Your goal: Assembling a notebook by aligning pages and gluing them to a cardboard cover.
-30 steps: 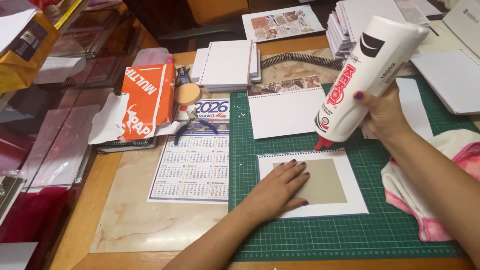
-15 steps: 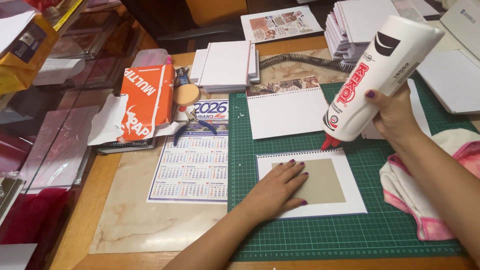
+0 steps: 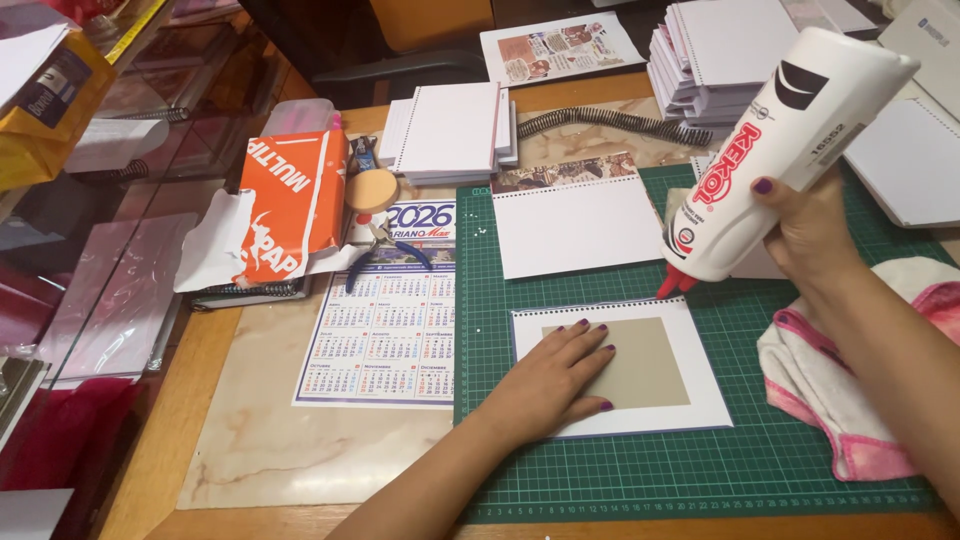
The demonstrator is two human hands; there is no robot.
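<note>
Two hands at work over the green gridded cutting mat (image 3: 800, 470). The left hand (image 3: 555, 380) lies flat, fingers spread and gripping nothing, pressing on one white card (image 3: 700, 350) with a punched top edge and a matte grey-brown board rectangle (image 3: 655, 365) centred on it. The right hand (image 3: 810, 225) is wrapped tight around one big white plastic glue bottle (image 3: 780, 150), smooth and cylindrical, tipped nozzle-down; its red tip (image 3: 672, 284) sits at the card's upper right edge (touching or just above, I cannot tell). Beside that wrist lies one crumpled pink-and-white cloth (image 3: 830, 400), soft terry by the look of it. Above the card lies another white punched sheet (image 3: 575, 225), flat on the mat. Left of the mat, on the marbled counter (image 3: 260, 450), rests one printed calendar sheet (image 3: 385, 325), with a torn orange paper wrapper (image 3: 290, 205) just above it. Two stacks of white punched pages sit further back, one stack (image 3: 450, 130) behind the mat, a taller stack (image 3: 715, 50) at the right, and one long black wire coil (image 3: 610, 122) stretches between them.
</note>
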